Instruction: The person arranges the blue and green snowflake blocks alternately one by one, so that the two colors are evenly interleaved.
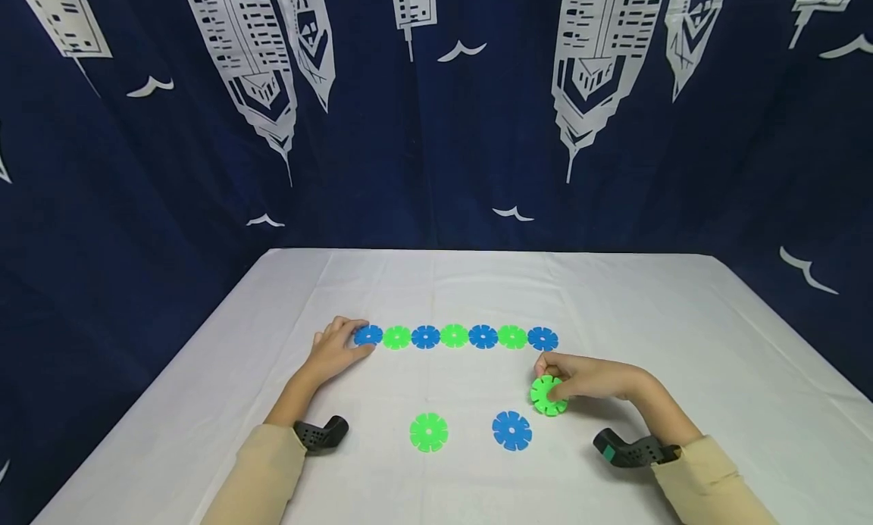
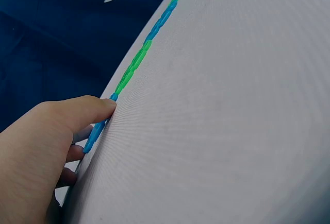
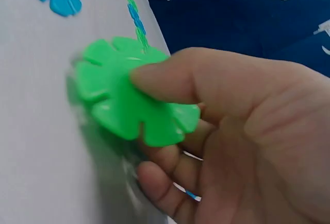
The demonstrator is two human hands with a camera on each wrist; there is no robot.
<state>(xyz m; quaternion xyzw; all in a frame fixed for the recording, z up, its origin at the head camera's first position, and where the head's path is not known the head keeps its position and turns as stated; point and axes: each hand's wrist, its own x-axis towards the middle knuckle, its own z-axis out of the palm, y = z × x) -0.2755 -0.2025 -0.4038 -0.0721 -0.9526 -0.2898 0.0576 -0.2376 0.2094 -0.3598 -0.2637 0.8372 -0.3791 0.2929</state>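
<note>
A row of several flat, notched plastic discs, blue and green by turns, runs across the white table. My left hand [image 1: 336,352] is at the row's left end, its thumb and fingers holding the blue disc [image 1: 368,335] by opposite edges. A green disc [image 1: 397,338] adjoins that one. My right hand [image 1: 596,377] pinches another green disc [image 3: 116,90] between thumb and fingers, tilted and raised over the table. It hovers nearer to me than the blue disc [image 1: 542,339] at the row's right end.
Closer to me lie a loose green disc [image 1: 429,432] and a loose blue disc [image 1: 512,431], side by side with a gap. Behind the white-covered table [image 1: 477,282] hangs a dark blue curtain [image 1: 423,131] with white prints. Black bands [image 1: 320,434] sit on both wrists.
</note>
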